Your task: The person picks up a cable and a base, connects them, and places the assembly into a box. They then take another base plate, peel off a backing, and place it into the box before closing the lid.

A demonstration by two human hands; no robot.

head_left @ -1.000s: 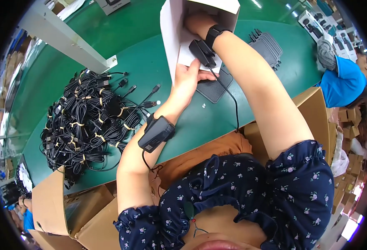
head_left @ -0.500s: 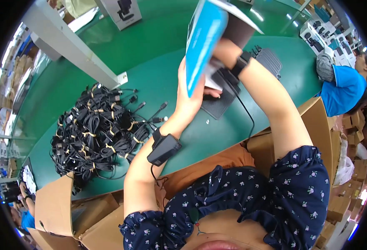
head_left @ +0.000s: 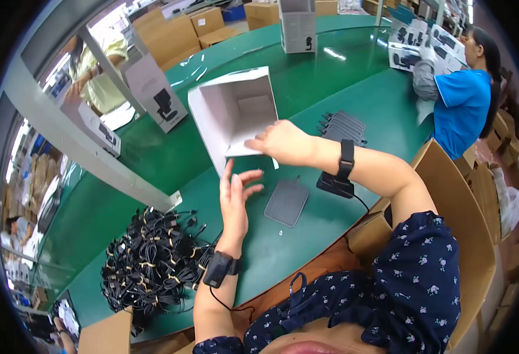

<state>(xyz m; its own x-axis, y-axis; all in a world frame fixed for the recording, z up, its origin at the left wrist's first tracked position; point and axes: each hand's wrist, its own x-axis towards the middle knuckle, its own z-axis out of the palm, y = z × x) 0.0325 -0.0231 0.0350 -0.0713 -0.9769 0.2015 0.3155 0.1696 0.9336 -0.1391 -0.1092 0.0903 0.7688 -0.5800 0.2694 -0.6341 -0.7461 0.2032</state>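
A white cardboard box (head_left: pixel 203 121) stands with its open mouth turned toward me, its grey inside showing no contents. My right hand (head_left: pixel 286 143) is at the lower lip of the mouth, fingers bent over the edge; its thumb is hidden. My left hand (head_left: pixel 236 197) is just below the box's lower left corner, fingers spread, the index fingertip at or close to the edge. In front of the hands a dark grey flat pad (head_left: pixel 287 202) with rounded corners lies on the green table (head_left: pixel 259 265).
Left lies a heap of black cables (head_left: pixel 159 259) with tan ties. Several dark pads (head_left: pixel 345 127) are stacked at right. Printed boxes (head_left: pixel 156 94) stand beyond a white post (head_left: pixel 88 141). A co-worker in blue (head_left: pixel 463 112) handles boxes at right; open cartons (head_left: pixel 460 236) flank me.
The box has turned from showing its blue side to showing its open mouth, and moved left. My left hand has opened below it. The view has shifted, and the pad now lies uncovered.
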